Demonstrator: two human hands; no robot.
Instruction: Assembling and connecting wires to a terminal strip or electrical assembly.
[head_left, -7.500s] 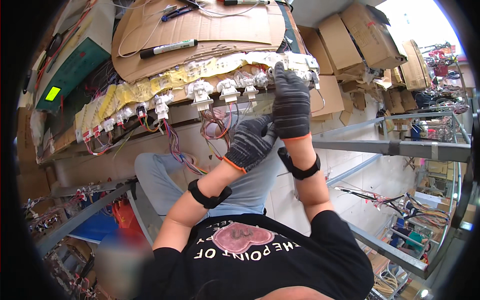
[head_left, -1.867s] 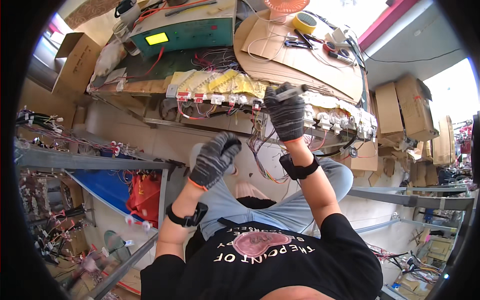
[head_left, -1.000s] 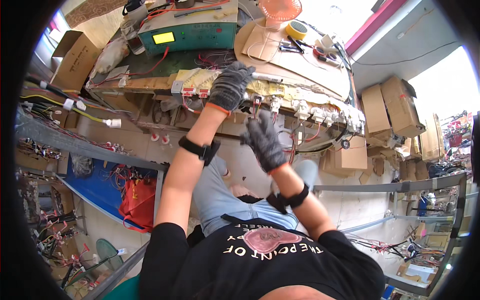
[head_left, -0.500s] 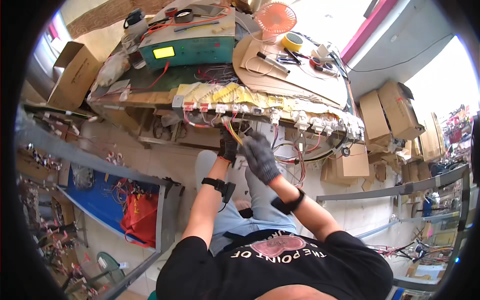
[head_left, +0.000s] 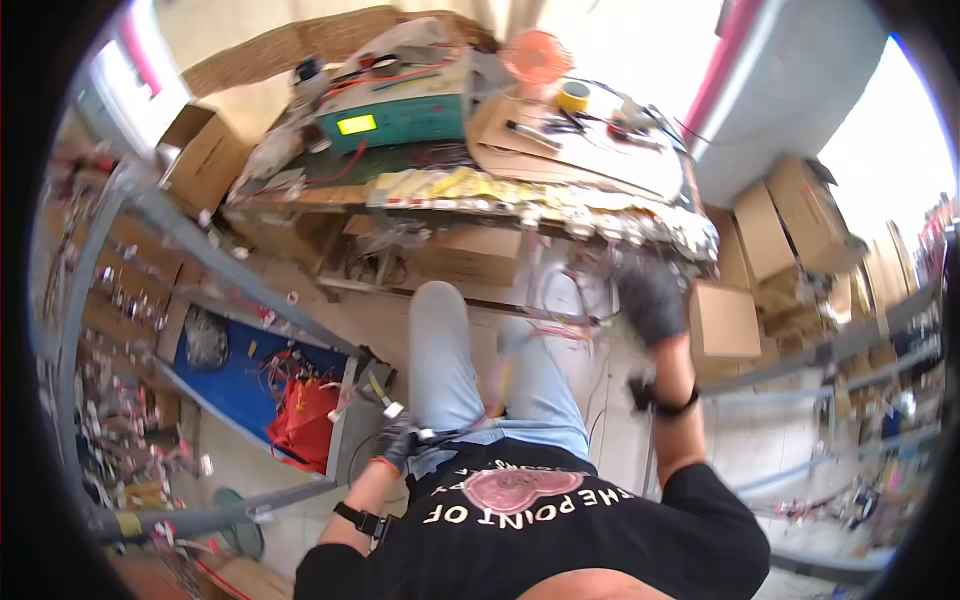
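Head view: I see the left hand, gloved, down by the hip and closed on a thin wire lead beside the metal rack rail. The right hand is raised below the bench edge; it is blurred, so I cannot tell its grip. Risk, in my judgement: the lead may snag on the rail or on the hanging wires, pulling a connector loose.

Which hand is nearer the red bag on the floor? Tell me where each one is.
Left. The left hand is low beside the person's hip, just right of the red bag in the picture. The right hand is raised far across, near the workbench edge.
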